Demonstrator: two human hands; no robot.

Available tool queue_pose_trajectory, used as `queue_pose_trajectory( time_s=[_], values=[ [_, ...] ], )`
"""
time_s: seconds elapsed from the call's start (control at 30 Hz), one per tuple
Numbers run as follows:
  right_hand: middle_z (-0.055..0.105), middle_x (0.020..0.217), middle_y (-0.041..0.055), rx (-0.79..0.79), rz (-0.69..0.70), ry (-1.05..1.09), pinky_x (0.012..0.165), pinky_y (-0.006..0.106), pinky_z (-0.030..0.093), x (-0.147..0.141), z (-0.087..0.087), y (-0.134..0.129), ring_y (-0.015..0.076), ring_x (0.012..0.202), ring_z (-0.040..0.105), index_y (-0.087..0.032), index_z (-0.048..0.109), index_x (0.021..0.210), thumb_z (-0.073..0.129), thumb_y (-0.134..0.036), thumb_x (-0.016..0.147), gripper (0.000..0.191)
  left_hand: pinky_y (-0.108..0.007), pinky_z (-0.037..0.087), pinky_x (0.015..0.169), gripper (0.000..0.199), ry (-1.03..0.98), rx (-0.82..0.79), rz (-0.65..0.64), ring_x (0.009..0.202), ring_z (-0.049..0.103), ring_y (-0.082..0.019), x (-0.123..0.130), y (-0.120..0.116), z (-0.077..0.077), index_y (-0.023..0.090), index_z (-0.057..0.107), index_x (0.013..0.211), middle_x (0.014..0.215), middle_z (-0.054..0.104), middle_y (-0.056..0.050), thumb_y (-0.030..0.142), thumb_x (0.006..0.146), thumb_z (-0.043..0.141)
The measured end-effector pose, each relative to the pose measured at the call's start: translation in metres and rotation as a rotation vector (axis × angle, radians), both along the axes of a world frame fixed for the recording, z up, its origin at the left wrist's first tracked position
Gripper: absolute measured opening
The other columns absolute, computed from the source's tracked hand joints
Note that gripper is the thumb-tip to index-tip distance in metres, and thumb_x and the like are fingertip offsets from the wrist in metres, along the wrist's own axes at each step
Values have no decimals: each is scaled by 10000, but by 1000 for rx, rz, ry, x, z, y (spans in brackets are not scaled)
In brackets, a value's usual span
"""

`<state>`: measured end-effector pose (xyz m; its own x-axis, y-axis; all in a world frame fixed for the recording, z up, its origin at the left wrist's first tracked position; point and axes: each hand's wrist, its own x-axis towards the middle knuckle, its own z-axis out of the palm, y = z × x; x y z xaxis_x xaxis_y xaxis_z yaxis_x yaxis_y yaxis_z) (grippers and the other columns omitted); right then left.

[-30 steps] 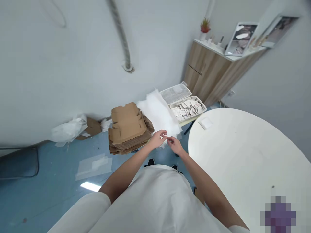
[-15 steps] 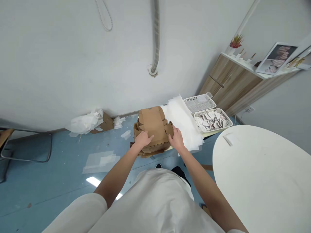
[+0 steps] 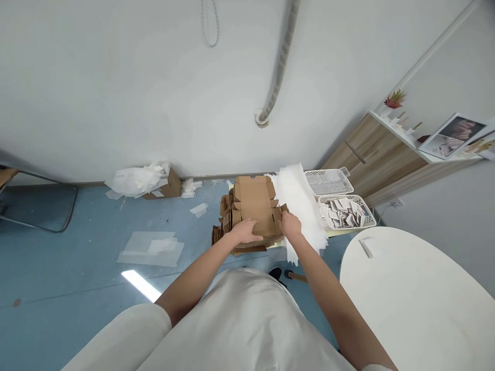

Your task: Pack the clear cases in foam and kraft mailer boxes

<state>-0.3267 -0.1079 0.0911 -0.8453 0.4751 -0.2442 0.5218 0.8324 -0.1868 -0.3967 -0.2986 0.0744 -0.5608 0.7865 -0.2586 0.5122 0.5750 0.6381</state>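
Unfolded brown cardboard boxes (image 3: 253, 195) lie in a stack in front of me, the top one spread out with its flaps showing. My left hand (image 3: 244, 231) rests on the near left part of the top box, its thumb and fingers apart. At the right edge, my right hand (image 3: 291, 225) has its fingers curled on a side flap of that same box. White sheets (image 3: 299, 198) lie directly right of the stack, some hanging over the near edge.
Right of the sheets stand a white basket of small packets (image 3: 342, 212) and another white basket (image 3: 328, 181). A round white table (image 3: 410, 288) is at my right, a wooden cabinet (image 3: 386, 149) behind. Plastic wrapping (image 3: 139, 179) covers a carton at the left wall.
The view has shifted and tilted. My right hand has closed its fingers on the flap, while my left has slid inward over the near part of the top box.
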Motion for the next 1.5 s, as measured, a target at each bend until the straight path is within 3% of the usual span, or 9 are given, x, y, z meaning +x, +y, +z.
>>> queue_pose_trajectory(
  time_s=[0.2,0.57,0.7,0.83,0.9,1.07,1.27,1.4,1.5],
  values=[
    [609,836,135,-55,-84,53,673,333,394,-5,9,10,242,803,588,-163,512,872,418,-195,789,129,-331,388,836,687,60,-56,2,1070,496,-304,3,5,-1,167,492,1164,1185,522,-139,558,609,597],
    [590,678,45,-641,-385,324,476,273,424,1,24,13,159,498,560,-187,446,943,348,-259,787,198,-302,414,782,557,103,27,0,938,552,-261,5,6,9,185,552,1102,1048,550,-104,518,656,579],
    [615,800,56,-713,-383,376,542,278,461,13,28,15,158,612,599,-185,445,999,393,-295,774,256,-303,410,774,337,105,54,-69,885,566,-239,2,5,9,198,635,920,925,601,-93,453,760,484],
    [523,1162,98,-548,-260,513,752,304,459,28,40,3,182,954,557,-206,431,1108,501,-355,727,416,-328,420,711,277,149,19,-81,793,585,-238,4,8,7,200,639,713,812,621,-99,344,811,425],
    [559,1113,80,-538,-153,556,793,305,442,34,42,-11,178,982,543,-209,473,1079,463,-361,762,352,-333,426,693,281,188,-2,-69,779,587,-237,5,10,7,195,636,701,796,626,-101,317,815,411],
    [650,886,55,-617,128,267,755,322,446,45,15,-40,187,827,595,-200,609,886,530,-341,738,219,-322,432,678,291,245,-43,-66,792,589,-231,3,11,13,202,640,692,786,638,-90,329,810,406],
    [629,995,72,-731,-76,225,799,336,446,49,-29,-35,186,910,584,-173,588,946,530,-313,733,262,-327,420,670,313,246,56,-36,755,589,-228,5,11,24,189,644,710,803,639,-98,314,820,378],
    [602,1058,104,-885,-116,267,774,320,462,47,-23,-29,192,941,577,-160,548,1015,586,-336,694,368,-297,405,645,321,267,129,-37,712,578,-201,5,5,35,187,642,716,763,630,-82,315,821,366],
    [628,947,96,-1009,-214,326,602,303,487,46,-4,-20,167,706,610,-173,524,1025,538,-441,728,401,-284,394,629,313,282,181,-51,678,568,-185,5,-1,42,194,644,718,737,623,-64,294,816,364]
  ],
)
